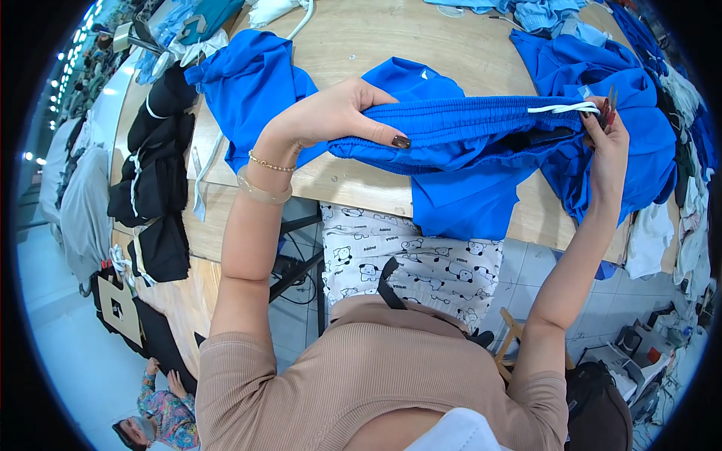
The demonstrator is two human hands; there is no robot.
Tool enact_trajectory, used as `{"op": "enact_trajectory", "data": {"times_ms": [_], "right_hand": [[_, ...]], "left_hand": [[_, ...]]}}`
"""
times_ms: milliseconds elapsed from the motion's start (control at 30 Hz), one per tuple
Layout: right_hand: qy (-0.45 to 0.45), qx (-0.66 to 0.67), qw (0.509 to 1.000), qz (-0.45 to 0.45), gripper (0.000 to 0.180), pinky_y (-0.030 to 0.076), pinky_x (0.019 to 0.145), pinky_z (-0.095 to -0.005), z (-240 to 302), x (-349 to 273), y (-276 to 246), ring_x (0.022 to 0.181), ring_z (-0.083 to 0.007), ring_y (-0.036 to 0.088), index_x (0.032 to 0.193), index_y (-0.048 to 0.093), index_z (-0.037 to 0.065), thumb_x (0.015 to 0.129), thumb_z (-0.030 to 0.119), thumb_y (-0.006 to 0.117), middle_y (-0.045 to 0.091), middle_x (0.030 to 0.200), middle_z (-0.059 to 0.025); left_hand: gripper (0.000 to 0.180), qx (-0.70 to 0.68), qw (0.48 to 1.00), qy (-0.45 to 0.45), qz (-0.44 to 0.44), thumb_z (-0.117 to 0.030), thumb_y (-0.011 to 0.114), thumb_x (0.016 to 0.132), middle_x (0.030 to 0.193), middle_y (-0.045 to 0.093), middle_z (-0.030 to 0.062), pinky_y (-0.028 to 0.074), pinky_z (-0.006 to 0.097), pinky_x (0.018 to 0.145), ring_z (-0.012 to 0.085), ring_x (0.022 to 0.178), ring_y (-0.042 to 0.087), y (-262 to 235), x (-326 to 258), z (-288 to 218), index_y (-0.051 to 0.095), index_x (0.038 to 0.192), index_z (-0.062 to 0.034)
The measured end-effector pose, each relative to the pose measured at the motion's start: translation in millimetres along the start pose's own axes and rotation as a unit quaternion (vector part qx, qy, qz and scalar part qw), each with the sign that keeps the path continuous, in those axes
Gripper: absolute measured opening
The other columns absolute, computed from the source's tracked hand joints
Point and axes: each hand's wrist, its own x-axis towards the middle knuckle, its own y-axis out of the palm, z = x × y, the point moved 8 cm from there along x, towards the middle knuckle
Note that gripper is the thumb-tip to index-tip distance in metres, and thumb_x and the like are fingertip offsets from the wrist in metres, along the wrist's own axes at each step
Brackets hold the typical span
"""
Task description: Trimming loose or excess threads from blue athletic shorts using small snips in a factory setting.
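Note:
Blue elastic-waist shorts [466, 124] are stretched sideways between my hands, above the near edge of the table. My left hand [338, 116] grips the left end of the gathered waistband, thumb in front. At the right end, my right hand [608, 139] pinches the waistband. A white drawstring [556, 109] lies along the waistband's top, its end by my right fingertips. A small pointed metal tool [613, 95] with a red part sticks up from my right hand; most of it is hidden. The waist opening faces me, and a blue leg hangs below the table edge.
Blue garments lie on the wooden table [338, 60] at left [252, 83] and in a heap at right [602, 75]. Tied black bundles [154, 180] line the left side. A person [169, 410] is at lower left. A black bag [598, 406] stands at lower right.

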Motion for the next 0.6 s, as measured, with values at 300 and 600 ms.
{"op": "enact_trajectory", "data": {"times_ms": [300, 600], "right_hand": [[-0.001, -0.005, 1.000, -0.007, 0.015, 0.022, 0.051, -0.0188, 8.3, -5.5, -6.5, 0.058, -0.0022, 0.032, 0.100, 0.063, 0.005, 0.087, 0.011, 0.061, 0.051, 0.069, 0.0066], [-0.077, 0.020, 0.990, 0.114, 0.015, 0.044, 0.065, -0.0258, 26.7, -59.9, -16.3, 0.074, -0.0142, 0.057, 0.088, 0.060, 0.002, 0.074, 0.008, 0.063, 0.062, 0.087, -0.0059]], "left_hand": [[0.019, 0.126, 0.990, 0.010, -0.062, -0.014, 0.070, 0.076, 0.067, 0.056, 0.0012, 0.041, 0.021, 0.057, 0.0054, 0.062, 0.046, -7.9, -2.0, -9.7, 0.064, 0.082, 0.0030], [0.015, 0.345, 0.838, 0.140, -0.399, -0.007, 0.065, 0.069, 0.079, 0.063, 0.0140, 0.047, 0.033, 0.058, 0.0299, 0.066, 0.059, -27.2, -27.6, -48.9, 0.058, 0.082, -0.0011]]}}
